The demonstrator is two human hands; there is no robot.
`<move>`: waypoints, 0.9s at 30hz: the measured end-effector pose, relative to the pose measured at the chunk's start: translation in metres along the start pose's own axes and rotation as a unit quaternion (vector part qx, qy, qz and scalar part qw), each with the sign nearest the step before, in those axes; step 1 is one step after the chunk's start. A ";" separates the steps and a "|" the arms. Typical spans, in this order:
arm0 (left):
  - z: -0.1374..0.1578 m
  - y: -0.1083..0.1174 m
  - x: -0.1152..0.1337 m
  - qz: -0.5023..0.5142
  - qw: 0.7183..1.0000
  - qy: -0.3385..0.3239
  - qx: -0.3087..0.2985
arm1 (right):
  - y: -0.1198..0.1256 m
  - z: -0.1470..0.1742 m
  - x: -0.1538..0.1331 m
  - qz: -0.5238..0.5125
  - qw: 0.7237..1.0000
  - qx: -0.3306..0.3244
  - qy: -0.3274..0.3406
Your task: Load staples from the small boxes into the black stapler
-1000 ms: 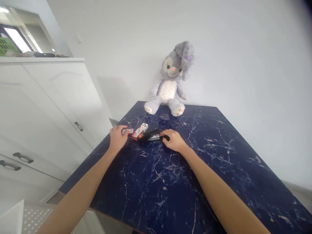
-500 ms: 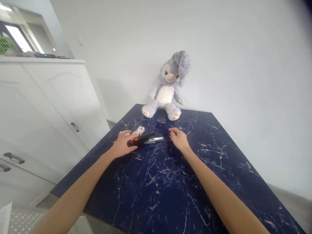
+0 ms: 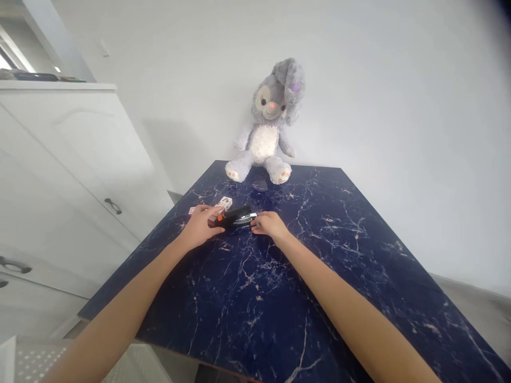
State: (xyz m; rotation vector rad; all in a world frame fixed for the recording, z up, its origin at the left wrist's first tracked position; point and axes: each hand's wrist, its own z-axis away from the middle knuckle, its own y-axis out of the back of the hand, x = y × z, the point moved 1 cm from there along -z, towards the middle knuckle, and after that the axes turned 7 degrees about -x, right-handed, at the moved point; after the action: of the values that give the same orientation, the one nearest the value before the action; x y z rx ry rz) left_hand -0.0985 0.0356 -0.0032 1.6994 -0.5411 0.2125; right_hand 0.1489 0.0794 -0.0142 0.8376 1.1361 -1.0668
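A black stapler [image 3: 238,214] with an orange mark lies on the dark blue marbled tabletop [image 3: 255,314], its silver metal channel exposed. My left hand [image 3: 198,229] grips the rear end, thumb on the near side and fingers on the far side. At the front end, my right hand [image 3: 272,224] has its thumb and fingers pinched together against the metal tip. Whatever may sit between those fingertips is too small to make out. Just behind the stapler is a small white and red printed box [image 3: 224,203], partly covered by my left fingers.
A grey plush rabbit [image 3: 263,143] sits at the table's far edge against the white wall [image 3: 379,106]. White cabinets [image 3: 80,175] with dark handles stand to the left. A white dotted surface [image 3: 40,361] shows at the lower left.
My right hand has moved left, from beside the stapler to its front end. My left hand keeps its grip on the rear. The camera view has shifted slightly.
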 end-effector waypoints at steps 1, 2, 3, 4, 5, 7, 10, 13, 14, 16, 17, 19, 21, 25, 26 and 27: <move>0.000 0.000 0.000 0.001 1.000 -0.004 0.005 | -0.003 0.001 0.002 -0.012 1.000 -0.021 -0.003; 0.001 -0.001 0.001 0.003 1.000 -0.008 0.010 | -0.005 0.001 0.004 -0.011 0.999 -0.036 0.003; 0.001 -0.001 0.002 0.004 1.000 -0.012 0.015 | -0.008 0.001 0.005 0.001 0.999 -0.047 0.018; 0.002 -0.001 0.003 0.006 1.000 -0.014 0.018 | -0.011 0.000 0.006 0.018 0.998 -0.054 0.036; 0.003 -0.002 0.004 0.008 1.000 -0.013 0.021 | -0.012 -0.002 0.006 0.034 0.996 -0.062 0.050; 0.004 -0.003 0.007 0.013 1.000 -0.008 0.022 | -0.013 -0.005 0.006 0.059 0.993 -0.078 0.064; 0.004 -0.005 0.010 0.015 1.000 -0.004 0.026 | -0.010 -0.007 0.006 0.084 0.990 -0.097 0.058; 0.003 -0.002 0.013 0.003 1.000 -0.011 0.027 | -0.009 0.001 0.007 0.115 0.990 -0.028 0.080; 0.003 0.001 0.013 -0.002 1.000 -0.026 0.018 | -0.011 0.007 0.007 0.133 0.985 0.020 0.105; 0.003 0.009 0.013 -0.009 0.998 -0.063 0.007 | -0.017 0.020 0.006 0.177 0.963 0.095 0.179; 0.003 0.013 0.012 -0.013 0.997 -0.077 0.010 | -0.023 0.027 0.006 0.197 0.952 0.096 0.212; 0.004 0.020 0.008 -0.022 0.996 -0.071 0.040 | -0.040 0.037 0.004 0.223 0.939 0.016 0.261; 0.005 0.023 0.002 -0.031 0.997 -0.042 0.056 | -0.060 0.039 0.001 0.251 0.920 -0.084 0.288; 0.004 0.026 -0.018 -0.019 0.999 -0.014 0.043 | -0.089 0.022 -0.004 0.308 0.916 -0.125 0.226; 0.004 0.028 -0.024 -0.007 0.999 -0.003 0.054 | -0.092 0.016 -0.004 0.303 0.924 -0.118 0.200; 0.003 0.030 -0.030 0.003 0.997 0.011 0.070 | -0.094 0.012 -0.004 0.295 0.932 -0.110 0.183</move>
State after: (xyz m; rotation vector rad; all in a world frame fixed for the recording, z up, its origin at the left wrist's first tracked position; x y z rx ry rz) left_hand -0.1395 0.0365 0.0095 1.8301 -0.5260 0.2794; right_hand 0.0626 0.0416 -0.0077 1.1306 1.1727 -0.2840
